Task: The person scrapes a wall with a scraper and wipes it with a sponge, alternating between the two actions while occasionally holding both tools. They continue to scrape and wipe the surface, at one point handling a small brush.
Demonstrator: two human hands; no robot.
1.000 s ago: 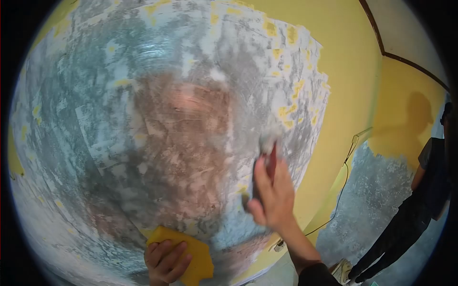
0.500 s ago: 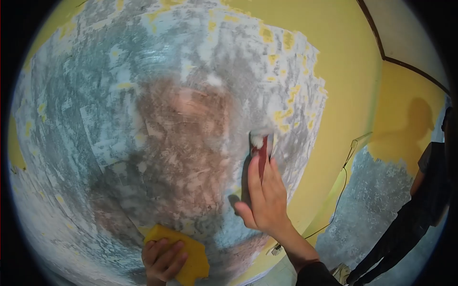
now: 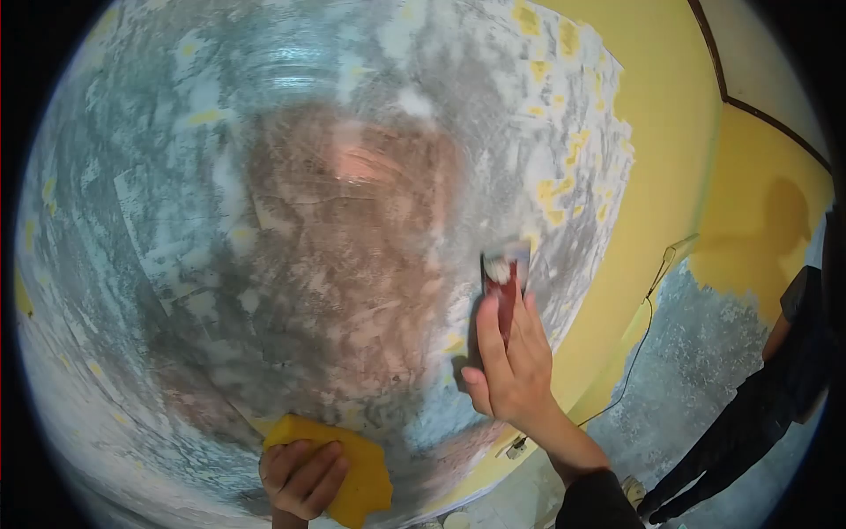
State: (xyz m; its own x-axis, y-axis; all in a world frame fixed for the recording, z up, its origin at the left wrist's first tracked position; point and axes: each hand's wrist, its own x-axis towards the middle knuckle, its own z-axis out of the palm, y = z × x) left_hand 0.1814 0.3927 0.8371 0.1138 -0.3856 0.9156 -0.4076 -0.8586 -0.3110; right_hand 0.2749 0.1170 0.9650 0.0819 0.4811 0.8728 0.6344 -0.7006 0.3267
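My right hand [image 3: 518, 375] is closed around the dark red handle of a putty knife [image 3: 501, 295], with the fingers stretched along it. The knife's blade rests flat against the patchy wall [image 3: 344, 264] and carries a lump of white putty [image 3: 499, 270]. Lower in the head view, my left hand [image 3: 304, 480] grips a yellow flat piece [image 3: 357, 472] with an uneven edge; its material I cannot make out. White and grey smears cover the wall, and spots of yellow paint show through near the knife.
Yellow-painted wall [image 3: 652, 159] borders the smeared area on the right. A dark cable [image 3: 627, 370] hangs there from a small wire fitting [image 3: 665, 264]. At the right edge stands a person in dark clothes [image 3: 749, 414], beside another half-scraped wall [image 3: 687, 344].
The view has shifted, so the wall's patches sit further right and higher. Against the wall, the putty knife has slid a little downward. My left hand still grips the yellow piece.
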